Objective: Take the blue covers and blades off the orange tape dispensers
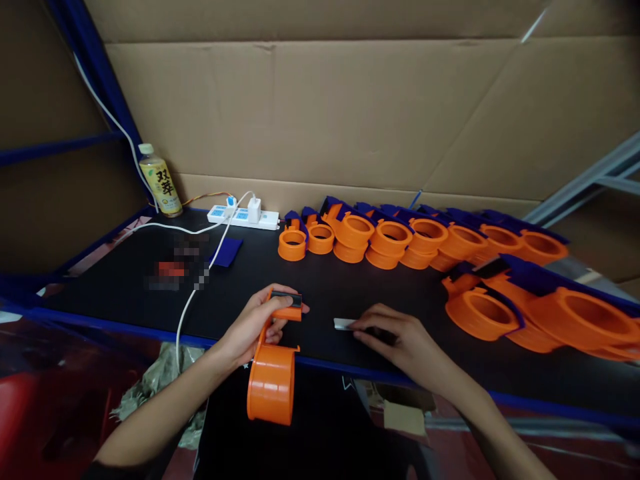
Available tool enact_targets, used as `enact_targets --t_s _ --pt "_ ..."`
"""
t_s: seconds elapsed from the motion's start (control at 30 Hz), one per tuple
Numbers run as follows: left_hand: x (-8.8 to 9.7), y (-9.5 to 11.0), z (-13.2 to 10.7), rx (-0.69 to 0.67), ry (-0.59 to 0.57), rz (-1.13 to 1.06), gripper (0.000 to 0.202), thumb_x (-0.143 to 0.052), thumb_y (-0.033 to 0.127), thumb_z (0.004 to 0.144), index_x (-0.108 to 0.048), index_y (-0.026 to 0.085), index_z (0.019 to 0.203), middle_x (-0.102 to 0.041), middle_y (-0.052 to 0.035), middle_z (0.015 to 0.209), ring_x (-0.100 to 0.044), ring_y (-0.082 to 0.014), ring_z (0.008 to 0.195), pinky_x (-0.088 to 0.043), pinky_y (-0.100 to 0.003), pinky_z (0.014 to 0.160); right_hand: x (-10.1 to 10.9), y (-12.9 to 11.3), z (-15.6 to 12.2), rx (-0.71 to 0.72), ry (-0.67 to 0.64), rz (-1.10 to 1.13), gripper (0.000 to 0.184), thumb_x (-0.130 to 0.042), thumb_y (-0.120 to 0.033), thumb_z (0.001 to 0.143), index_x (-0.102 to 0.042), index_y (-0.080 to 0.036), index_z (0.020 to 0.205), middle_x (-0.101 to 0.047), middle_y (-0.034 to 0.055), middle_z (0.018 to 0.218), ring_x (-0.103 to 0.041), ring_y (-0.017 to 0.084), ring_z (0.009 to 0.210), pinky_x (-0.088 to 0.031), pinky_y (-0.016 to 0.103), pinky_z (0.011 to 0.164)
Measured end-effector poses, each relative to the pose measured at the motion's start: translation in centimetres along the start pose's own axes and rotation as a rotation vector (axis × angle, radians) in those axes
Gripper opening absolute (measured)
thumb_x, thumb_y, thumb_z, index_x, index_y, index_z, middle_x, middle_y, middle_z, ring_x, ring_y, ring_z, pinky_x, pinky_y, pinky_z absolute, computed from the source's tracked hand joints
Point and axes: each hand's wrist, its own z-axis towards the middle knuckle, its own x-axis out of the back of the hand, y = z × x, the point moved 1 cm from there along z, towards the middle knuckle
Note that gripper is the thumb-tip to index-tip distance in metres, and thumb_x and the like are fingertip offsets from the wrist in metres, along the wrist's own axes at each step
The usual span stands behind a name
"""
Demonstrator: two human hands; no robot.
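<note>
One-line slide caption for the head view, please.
Left hand holds orange holder, right hand pinches silvery strip; more holders on black table.

there are two hands (406, 335), over ten orange dispensers (271, 387), one pale strip (343, 324), one bottle (163, 184) and one power strip (243, 217).

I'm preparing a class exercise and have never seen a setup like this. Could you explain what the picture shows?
There is no machine here, only a person's two bare hands. The single picture comes from a camera worn on the head, looking forward and down.

The left hand holds an orange ring with an arm. The right hand pinches a small pale strip in its fingertips.

On the black table stand a bottle and a white power strip, with a flat blue piece nearby. More orange rings with blue parts sit toward the right. One patch at left is pixelated, so unreadable.
</note>
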Motion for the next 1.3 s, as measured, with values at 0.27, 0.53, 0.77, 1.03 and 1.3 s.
enact_targets --t_s 0.27,0.53,0.77,1.03,1.3 --pt "-2.0 -1.6 -0.5 -0.009 -0.058 0.112 0.026 -0.073 0.033 0.080 -0.060 0.021 0.100 -0.042 0.0107 0.047 -0.026 -0.0032 0.036 -0.023 -0.015 0.038 -1.9 -8.6 3.3 0.231 0.156 -0.151 0.037 -0.057 -0.034 0.096 -0.063 -0.029 0.132 -0.068 0.0074 0.115 -0.061 0.021 0.104 -0.055 0.035 0.084" --pt "-0.7 -0.1 -0.5 -0.059 0.046 -0.009 0.032 -0.074 0.035 0.080 -0.060 0.019 0.103 -0.072 -0.0044 0.086 -0.027 0.0008 0.037 -0.022 -0.015 0.036 -1.3 -2.9 4.4 0.070 0.168 0.019 0.024 -0.064 -0.038 0.092 -0.075 -0.027 0.110 -0.071 0.0060 0.103 -0.063 0.020 0.096 -0.055 0.035 0.080" --pt "-0.4 -0.1 -0.2 -0.061 0.042 -0.086 0.033 -0.073 0.034 0.077 -0.062 0.017 0.103 -0.075 -0.0122 0.101 -0.030 0.0011 0.038 -0.021 -0.015 0.035 -2.0 0.4 4.2 0.013 0.055 0.015 0.025 -0.066 -0.038 0.089 -0.075 -0.026 0.109 -0.071 0.0063 0.106 -0.063 0.022 0.103 -0.054 0.041 0.090" --pt "0.0 -0.1 0.3 -0.175 0.073 -0.208 0.032 -0.069 0.032 0.081 -0.060 0.017 0.107 -0.072 -0.0123 0.109 -0.035 -0.0002 0.042 -0.028 -0.015 0.038 -1.1 -5.3 3.6 0.050 0.092 0.107 0.046 -0.062 -0.040 0.093 -0.057 -0.030 0.138 -0.063 0.0073 0.129 -0.059 0.022 0.116 -0.052 0.039 0.096" --pt "-0.2 -0.2 -0.2 -0.210 0.104 -0.276 0.039 -0.069 0.044 0.085 -0.060 0.016 0.111 -0.068 -0.0037 0.079 -0.058 -0.0105 0.056 -0.049 -0.022 0.055 -1.9 -12.1 1.6 0.105 -0.137 0.112 0.074 -0.071 -0.052 0.084 -0.042 -0.035 0.150 -0.050 0.0045 0.147 -0.054 0.023 0.128 -0.047 0.038 0.107"
